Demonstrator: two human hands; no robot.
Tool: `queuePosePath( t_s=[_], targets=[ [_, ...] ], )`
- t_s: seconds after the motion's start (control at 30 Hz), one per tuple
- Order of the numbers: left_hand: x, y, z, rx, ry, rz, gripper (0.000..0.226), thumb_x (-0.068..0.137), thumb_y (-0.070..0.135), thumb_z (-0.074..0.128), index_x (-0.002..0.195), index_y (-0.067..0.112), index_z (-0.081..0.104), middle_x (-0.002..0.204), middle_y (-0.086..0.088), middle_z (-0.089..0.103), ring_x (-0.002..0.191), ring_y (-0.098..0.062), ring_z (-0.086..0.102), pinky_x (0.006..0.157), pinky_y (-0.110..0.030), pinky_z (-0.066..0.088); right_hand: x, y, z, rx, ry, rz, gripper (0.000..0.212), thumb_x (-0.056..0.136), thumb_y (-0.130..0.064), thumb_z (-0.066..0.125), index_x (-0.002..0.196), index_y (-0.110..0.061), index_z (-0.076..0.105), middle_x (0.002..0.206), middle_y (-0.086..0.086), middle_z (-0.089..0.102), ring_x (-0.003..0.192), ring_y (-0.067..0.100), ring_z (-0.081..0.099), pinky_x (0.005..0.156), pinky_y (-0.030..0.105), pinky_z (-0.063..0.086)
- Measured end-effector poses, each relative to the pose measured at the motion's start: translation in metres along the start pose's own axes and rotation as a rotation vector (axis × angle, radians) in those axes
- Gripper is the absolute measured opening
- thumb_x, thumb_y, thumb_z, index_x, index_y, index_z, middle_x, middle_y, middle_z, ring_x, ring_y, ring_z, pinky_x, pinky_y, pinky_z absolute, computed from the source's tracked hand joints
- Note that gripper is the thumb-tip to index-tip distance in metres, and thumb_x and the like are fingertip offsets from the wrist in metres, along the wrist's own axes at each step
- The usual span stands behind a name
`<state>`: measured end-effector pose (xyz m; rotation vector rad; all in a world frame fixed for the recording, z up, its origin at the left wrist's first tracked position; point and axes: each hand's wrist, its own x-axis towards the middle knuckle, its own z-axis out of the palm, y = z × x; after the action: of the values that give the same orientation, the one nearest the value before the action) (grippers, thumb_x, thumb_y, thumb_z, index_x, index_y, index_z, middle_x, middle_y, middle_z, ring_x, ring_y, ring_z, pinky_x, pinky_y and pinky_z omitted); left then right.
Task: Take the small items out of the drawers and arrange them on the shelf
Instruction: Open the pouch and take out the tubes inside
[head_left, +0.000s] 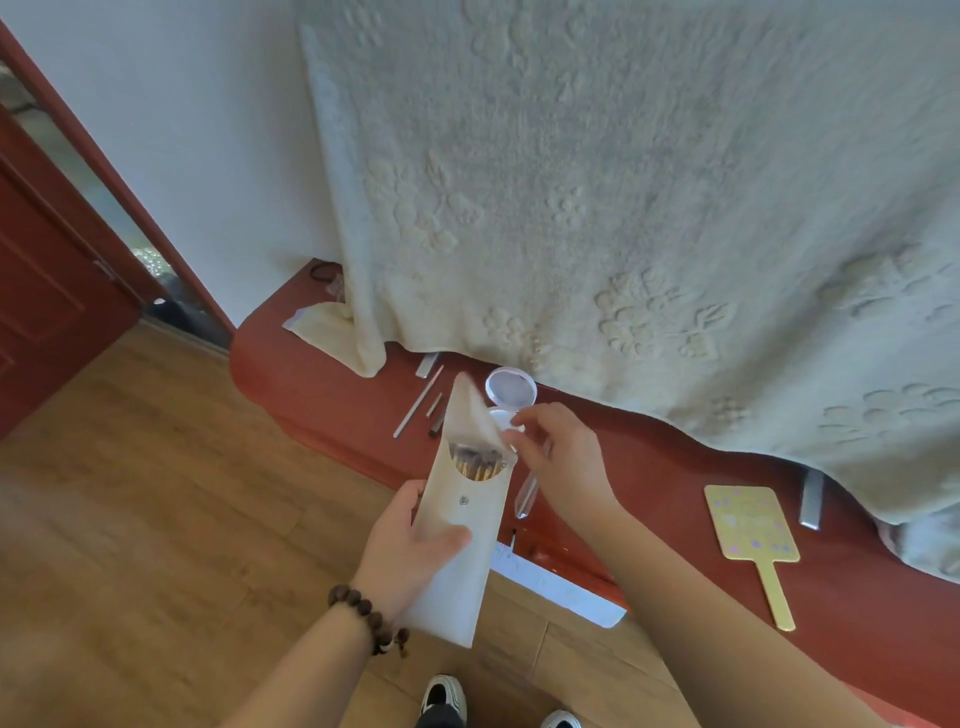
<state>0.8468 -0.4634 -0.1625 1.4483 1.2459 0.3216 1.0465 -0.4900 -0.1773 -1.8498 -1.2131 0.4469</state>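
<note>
My left hand (410, 540) grips a long cream pouch (457, 551) upright above the red shelf (332, 384). Its pointed flap (467, 410) stands open, and several brushes with gold ferrules (475, 462) show in the mouth. My right hand (561, 457) hovers at the pouch's opening, fingertips loosely curled near the rim; whether they pinch anything I cannot tell. An open round white compact (510, 389) lies on the shelf just behind the pouch. A clear tube (527, 493) is partly hidden under my right hand.
Slim sticks and pencils (423, 400) lie left of the compact. A yellow hand mirror (750, 525) and a grey bar (812, 501) lie to the right. A cream blanket (623, 208) hangs over the back. An open drawer front (561, 584) sits below; wood floor (156, 519) left.
</note>
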Motion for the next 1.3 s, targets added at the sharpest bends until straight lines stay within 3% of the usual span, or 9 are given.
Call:
queuePosePath(
  t_s=[0.17,0.3,0.43,0.53,0.63,0.77,0.97,1.1,1.3],
  targets=[
    [0.008,0.013,0.007,0.052,-0.035,0.045,0.036,0.075,0.021,0.074,0.103,0.026,0.052,0.099,0.004,0.065,0.086,-0.015,0.066,0.071,-0.037,0.059,-0.02,-0.014,-0.015,0.006,0.259,-0.13,0.011,0.088,-0.025,0.064,0.096,-0.019,0.06,0.085,-0.009,0.054,0.071,0.005,0.05,0.063,0.014,0.04],
    [0.012,0.021,0.014,0.065,-0.051,0.052,0.039,0.067,0.028,0.07,0.102,0.026,0.053,0.096,0.004,0.066,0.087,-0.015,0.066,0.075,-0.04,0.058,-0.033,-0.021,-0.004,-0.03,0.227,-0.276,0.009,0.09,-0.029,0.057,0.097,-0.022,0.057,0.088,-0.005,0.058,0.069,0.01,0.054,0.06,0.026,0.048],
    [0.016,0.023,0.019,0.076,-0.035,0.05,0.033,0.077,0.017,0.071,0.103,0.026,0.053,0.097,0.005,0.066,0.089,-0.013,0.065,0.076,-0.035,0.056,-0.037,-0.025,-0.001,-0.053,0.285,-0.34,0.012,0.09,-0.029,0.057,0.098,-0.02,0.054,0.087,-0.002,0.06,0.067,0.01,0.053,0.06,0.02,0.046],
    [0.019,0.024,0.019,0.057,-0.02,0.049,0.032,0.076,0.018,0.073,0.101,0.027,0.055,0.094,0.006,0.069,0.086,-0.01,0.066,0.075,-0.033,0.057,-0.041,-0.024,0.007,-0.072,0.229,-0.402,0.01,0.091,-0.024,0.057,0.092,-0.015,0.062,0.088,-0.003,0.063,0.074,0.009,0.058,0.062,0.018,0.047],
    [0.021,0.025,0.019,0.051,-0.019,0.072,0.03,0.075,0.02,0.074,0.098,0.028,0.056,0.091,0.006,0.069,0.084,-0.009,0.066,0.073,-0.031,0.057,-0.036,-0.017,0.011,-0.14,0.179,-0.335,0.021,0.089,-0.029,0.056,0.103,-0.016,0.065,0.105,-0.002,0.065,0.096,0.012,0.059,0.078,0.024,0.052],
    [0.019,0.03,0.018,0.042,-0.037,0.088,0.029,0.078,0.018,0.071,0.1,0.027,0.055,0.095,0.006,0.067,0.087,-0.011,0.066,0.072,-0.032,0.057,-0.023,-0.012,0.003,-0.2,0.0,-0.245,0.056,0.082,-0.049,0.057,0.129,-0.019,0.054,0.134,0.0,0.053,0.123,0.014,0.042,0.099,0.026,0.038],
    [0.016,0.033,0.016,0.009,-0.066,0.106,0.029,0.078,0.018,0.073,0.1,0.024,0.056,0.095,0.002,0.068,0.087,-0.015,0.067,0.074,-0.035,0.059,-0.018,-0.012,-0.008,-0.228,-0.18,-0.221,0.087,0.074,-0.064,0.057,0.146,-0.02,0.034,0.148,-0.003,0.037,0.131,0.014,0.036,0.106,0.025,0.028],
    [0.015,0.033,0.014,0.047,-0.074,0.132,0.032,0.079,0.02,0.074,0.103,0.026,0.054,0.097,0.006,0.066,0.087,-0.011,0.066,0.068,-0.026,0.056,-0.016,-0.011,-0.009,-0.246,-0.122,-0.256,0.072,0.079,-0.056,0.053,0.139,-0.019,0.044,0.136,-0.002,0.051,0.117,0.014,0.048,0.094,0.022,0.038],
    [0.011,0.032,0.012,0.095,-0.138,0.171,0.034,0.079,0.019,0.073,0.103,0.03,0.052,0.1,0.009,0.065,0.087,-0.008,0.065,0.067,-0.025,0.055,0.01,-0.015,-0.035,-0.088,0.022,0.001,0.017,0.089,-0.039,0.057,0.098,-0.026,0.06,0.073,-0.004,0.063,0.067,0.014,0.058,0.062,0.035,0.048]
  ],
)
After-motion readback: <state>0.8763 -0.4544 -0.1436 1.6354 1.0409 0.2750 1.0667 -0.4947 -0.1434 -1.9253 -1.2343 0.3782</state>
